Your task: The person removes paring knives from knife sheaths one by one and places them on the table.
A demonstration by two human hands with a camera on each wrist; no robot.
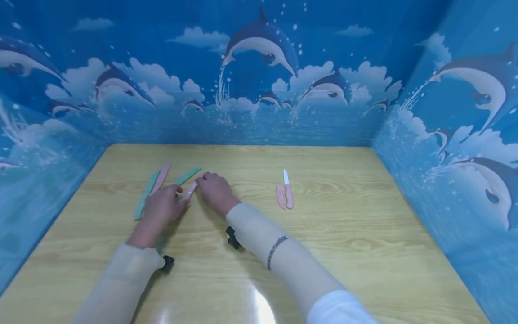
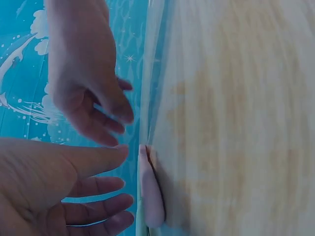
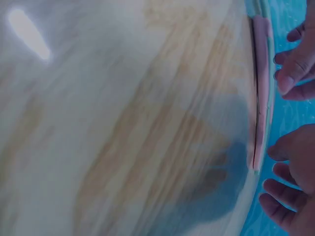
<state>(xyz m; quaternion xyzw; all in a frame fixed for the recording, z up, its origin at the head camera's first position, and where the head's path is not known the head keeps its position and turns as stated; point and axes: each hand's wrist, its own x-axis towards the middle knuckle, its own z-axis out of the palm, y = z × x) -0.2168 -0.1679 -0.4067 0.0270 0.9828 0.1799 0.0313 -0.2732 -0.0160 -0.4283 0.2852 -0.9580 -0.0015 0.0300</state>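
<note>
A pink knife or sheath (image 1: 189, 191) with a pale patch lies slantwise on the table between my two hands. My left hand (image 1: 162, 204) is at its near end, fingers spread and nothing gripped in the left wrist view. Close to the far end hovers my right hand (image 1: 216, 192), its fingers loosely bent and holding nothing. Behind the pink piece lies a slim green piece (image 1: 188, 175). Left of my left hand, a longer green piece (image 1: 146, 195) lies beside a pink one (image 1: 162, 177), partly hidden by that hand.
Toward the table's right side, a small pink-handled knife (image 1: 288, 193) with a bare white blade lies beside a pink sheath (image 1: 280, 196). The wood-grain table (image 1: 348, 252) is bordered by blue dolphin-print curtains (image 1: 243, 126) at the back and sides.
</note>
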